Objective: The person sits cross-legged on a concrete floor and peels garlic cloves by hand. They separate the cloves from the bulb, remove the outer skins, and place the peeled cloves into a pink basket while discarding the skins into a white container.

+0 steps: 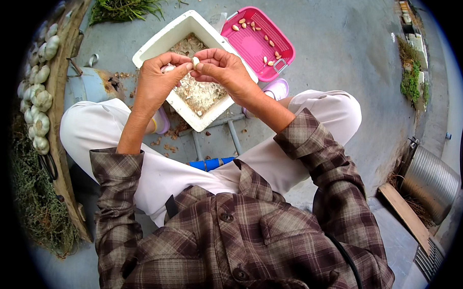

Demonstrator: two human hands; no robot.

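A pale garlic clove [195,62] is pinched between the thumb and fingers of my right hand [228,73]. My left hand [155,78] meets it from the other side, thumb tip close against the clove. More whitish garlic [167,69] shows in the curl of my left fingers, partly hidden by them. Both hands are above a white foam box [211,120], whose bottom is strewn with papery garlic skins [202,92]. Touching the box's far right side is a pink plastic basket [252,46] with several peeled cloves [271,43] spread in it.
Garlic bulbs [42,99] line a wooden plank [61,138] on my left, above dried plants [38,199]. Green stalks [125,5] lie on the floor at the back. A rusted blue container [86,84] stands by my left knee; a metal drum [431,184] is far right.
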